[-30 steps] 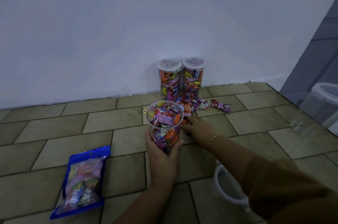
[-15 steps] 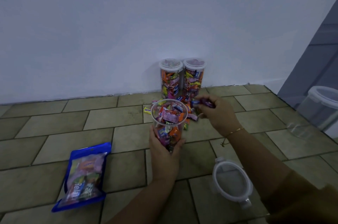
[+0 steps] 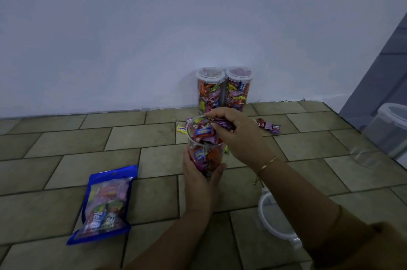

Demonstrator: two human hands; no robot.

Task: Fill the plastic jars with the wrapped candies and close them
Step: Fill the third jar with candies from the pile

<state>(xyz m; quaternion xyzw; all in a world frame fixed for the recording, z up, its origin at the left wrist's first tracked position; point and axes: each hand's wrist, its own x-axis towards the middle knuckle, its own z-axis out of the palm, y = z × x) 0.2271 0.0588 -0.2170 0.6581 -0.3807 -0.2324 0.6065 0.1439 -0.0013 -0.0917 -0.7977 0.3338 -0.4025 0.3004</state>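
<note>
My left hand (image 3: 199, 178) wraps the lower half of the open jar (image 3: 206, 150), fingers curled round its clear wall, and holds it upright on the tiled floor (image 3: 66, 159). My right hand (image 3: 236, 135) hangs just above the far side of that jar's rim, pinching a small bunch of purple-wrapped candies (image 3: 223, 124) between thumb and fingertips.

What worries me is the level. The jar looks heaped nearly to the rim, so a drop from above may bounce off the pile and skip onto the floor. Packed any higher, the lid (image 3: 278, 220) — lying near side of my right wrist, partly under my forearm — may not seat or its clips may not catch. The jar's wall is smooth and I grip it low; a push down from above could tip it away from my palm.

The jar itself is a tall clear cylinder, its contents a jumble of orange, pink, blue and purple wrappers. Beyond my grip, against the wall, two filled jars (image 3: 223, 91) stand touching each other, both lidded. Loose candies (image 3: 267, 126) lie on the floor beyond and to the right of the held jar, and a yellow roll (image 3: 181, 128) just past its left side. Well to the left, a blue candy pouch (image 3: 105, 203) lies flat — still holding sweets, I judge.
</note>
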